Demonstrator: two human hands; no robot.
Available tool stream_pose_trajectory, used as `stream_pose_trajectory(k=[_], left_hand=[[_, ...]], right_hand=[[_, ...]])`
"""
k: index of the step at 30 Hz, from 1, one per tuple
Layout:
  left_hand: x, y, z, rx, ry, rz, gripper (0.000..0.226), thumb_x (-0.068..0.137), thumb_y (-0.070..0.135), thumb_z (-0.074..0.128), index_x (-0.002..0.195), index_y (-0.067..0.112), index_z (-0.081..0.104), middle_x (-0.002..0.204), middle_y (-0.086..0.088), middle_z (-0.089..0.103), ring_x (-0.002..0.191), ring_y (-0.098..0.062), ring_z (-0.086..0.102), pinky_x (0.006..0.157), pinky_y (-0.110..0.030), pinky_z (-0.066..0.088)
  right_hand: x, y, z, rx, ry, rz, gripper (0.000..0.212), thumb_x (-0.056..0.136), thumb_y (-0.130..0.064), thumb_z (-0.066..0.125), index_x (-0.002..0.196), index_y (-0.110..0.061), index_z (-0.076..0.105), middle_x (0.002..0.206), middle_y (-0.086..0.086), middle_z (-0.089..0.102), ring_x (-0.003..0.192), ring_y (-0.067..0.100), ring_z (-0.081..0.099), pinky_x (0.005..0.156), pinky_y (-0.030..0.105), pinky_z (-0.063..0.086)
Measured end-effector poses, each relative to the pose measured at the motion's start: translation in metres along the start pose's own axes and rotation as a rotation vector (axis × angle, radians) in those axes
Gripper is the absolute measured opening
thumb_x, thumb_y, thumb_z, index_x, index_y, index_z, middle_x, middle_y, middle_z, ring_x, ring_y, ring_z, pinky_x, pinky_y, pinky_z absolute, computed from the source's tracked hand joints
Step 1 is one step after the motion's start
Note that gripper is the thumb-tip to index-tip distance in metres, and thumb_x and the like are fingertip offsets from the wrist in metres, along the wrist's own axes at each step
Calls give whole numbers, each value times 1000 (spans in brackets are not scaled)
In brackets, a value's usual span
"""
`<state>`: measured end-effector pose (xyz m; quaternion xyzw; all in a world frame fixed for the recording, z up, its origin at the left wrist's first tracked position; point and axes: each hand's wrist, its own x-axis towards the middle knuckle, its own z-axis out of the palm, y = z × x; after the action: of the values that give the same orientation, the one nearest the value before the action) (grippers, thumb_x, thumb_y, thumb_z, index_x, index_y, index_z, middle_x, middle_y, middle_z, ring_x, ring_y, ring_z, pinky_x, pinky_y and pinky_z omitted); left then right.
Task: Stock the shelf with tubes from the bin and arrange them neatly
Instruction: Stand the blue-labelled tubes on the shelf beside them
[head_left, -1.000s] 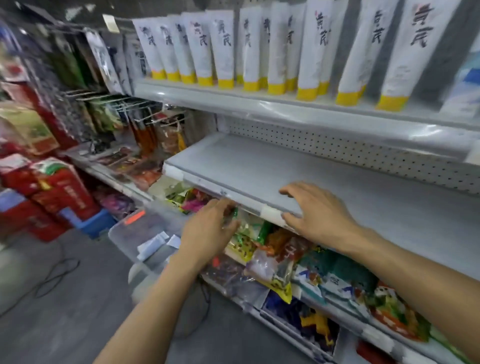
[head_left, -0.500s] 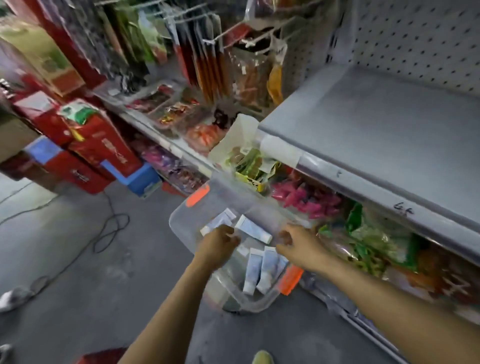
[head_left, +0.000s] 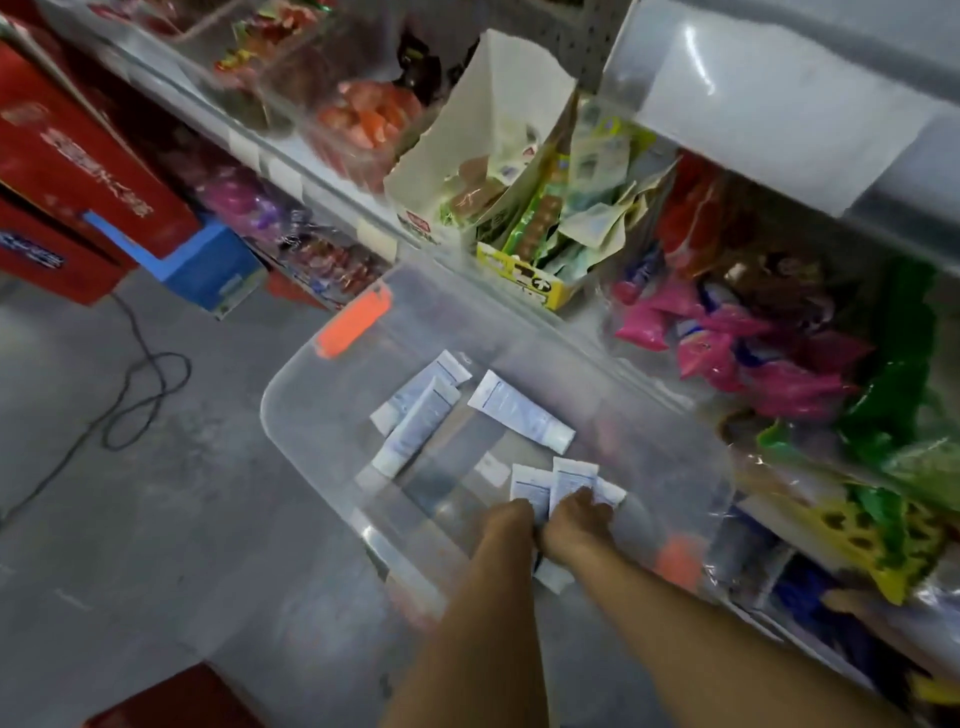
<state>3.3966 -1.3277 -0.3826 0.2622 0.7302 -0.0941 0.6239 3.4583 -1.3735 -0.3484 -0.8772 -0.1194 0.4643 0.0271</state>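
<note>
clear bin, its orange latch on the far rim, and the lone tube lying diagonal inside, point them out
clear bin (head_left: 311, 415): head view, bare left side
far orange latch (head_left: 353, 325): head view, middle of the clip
lone tube (head_left: 522, 413): head view, middle of its body

The left hand (head_left: 506, 525) and right hand (head_left: 576, 519) are inside the clear bin (head_left: 311, 415), side by side and touching, both resting on a cluster of white tubes (head_left: 563, 475) at the near side. Finger position is hidden, so grip cannot be determined. Three more tubes (head_left: 519, 410) lie loose toward the far side, apart from the hands.
</note>
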Motion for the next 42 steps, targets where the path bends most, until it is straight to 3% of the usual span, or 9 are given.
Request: stream_pose_trajectory(k=[3,7,10,14,18,25,30,37,42], left_hand=[[9,1,4,56,-30,12,46,95,25,49,134,0,52,140,-16,51,127,-30,51,106,-35,41],[-15,12,1,-24,-117,20,39,98,26,45,123,0,58,125,-20,60,106,-31,60,89,-34,48],[-32,14,-4,-69,-183,47,22,95,25,51,88,6,61,78,-14,61,64,-23,54,56,-25,43],[-74,16,-22,-160,-152,114,22,88,28,59,91,7,66,89,-18,68,71,-27,61,63,-29,48],[-137,4,-36,-363,-200,223,19,93,24,59,90,5,64,62,-13,66,43,-22,60,44,-25,50],[-275,-50,-11,-439,-227,586,52,74,20,79,116,-6,61,99,-29,66,77,-33,62,69,-39,54],[-389,-110,61,-352,-242,829,43,72,8,80,110,-2,63,97,-26,69,72,-33,67,65,-43,57],[-539,-214,173,-146,-265,1106,5,85,8,70,86,6,66,55,0,65,46,-12,59,48,-23,50],[-625,-264,248,-6,-340,1170,10,90,8,55,100,7,53,74,-9,54,63,-22,51,58,-29,44]], right_hand=[[7,-2,12,30,51,-31,57,103,-40,18,149,-6,23,147,25,36,131,41,41,109,43,34],[2,-7,0,116,-40,-1,80,97,-40,46,152,-6,-1,150,21,35,133,35,42,106,38,38],[-14,-8,-20,115,-133,-59,83,88,-33,57,147,0,8,141,20,46,124,33,52,88,35,51],[-49,-6,-52,282,-247,-152,65,76,-27,65,129,-3,37,111,17,64,82,26,66,45,20,42],[-103,13,-94,450,-336,-263,53,69,-39,71,106,-7,53,78,9,64,55,19,57,46,23,39],[-207,112,-186,613,-543,-468,18,94,-27,57,92,-10,62,77,14,64,60,23,60,46,24,43],[-279,226,-245,528,-337,-613,19,90,-13,57,108,-6,62,99,27,66,82,33,61,72,48,51],[-380,428,-334,641,-33,-784,27,89,-6,63,115,-8,59,97,14,68,76,22,66,62,36,55],[-437,553,-397,784,245,-840,19,88,-6,66,106,-9,60,101,11,68,79,20,65,66,32,53]])
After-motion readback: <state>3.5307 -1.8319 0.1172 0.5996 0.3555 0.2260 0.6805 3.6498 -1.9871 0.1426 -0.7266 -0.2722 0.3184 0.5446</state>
